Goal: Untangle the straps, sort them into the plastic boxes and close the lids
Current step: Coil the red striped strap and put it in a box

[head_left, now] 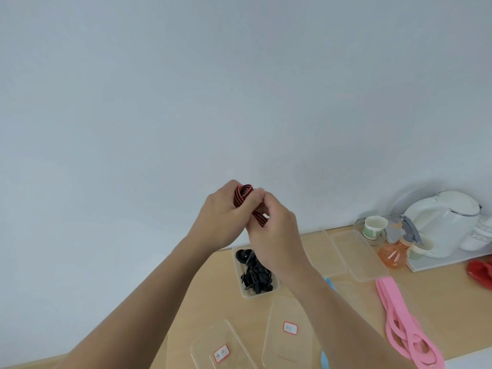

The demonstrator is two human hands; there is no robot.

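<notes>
Both hands are raised in front of the wall, above the table. My left hand (222,217) grips a rolled red-and-black striped strap (242,194), and my right hand (277,235) pinches the same strap lower down, where its end (260,219) shows between the fingers. Below them a clear plastic box (246,290) holds several black straps (257,274). A pink strap (404,326) lies looped in another clear box at the right. Two clear lids with red-edged labels, one (290,328) and the other (222,347), lie near the front.
More clear lids (356,255) lie at the back right. Beyond them a tray carries a white kettle (442,222), paper cups (374,227) and an orange spray bottle (394,255). A red object (480,271) sits at the right edge. A blue thing shows beside my right forearm.
</notes>
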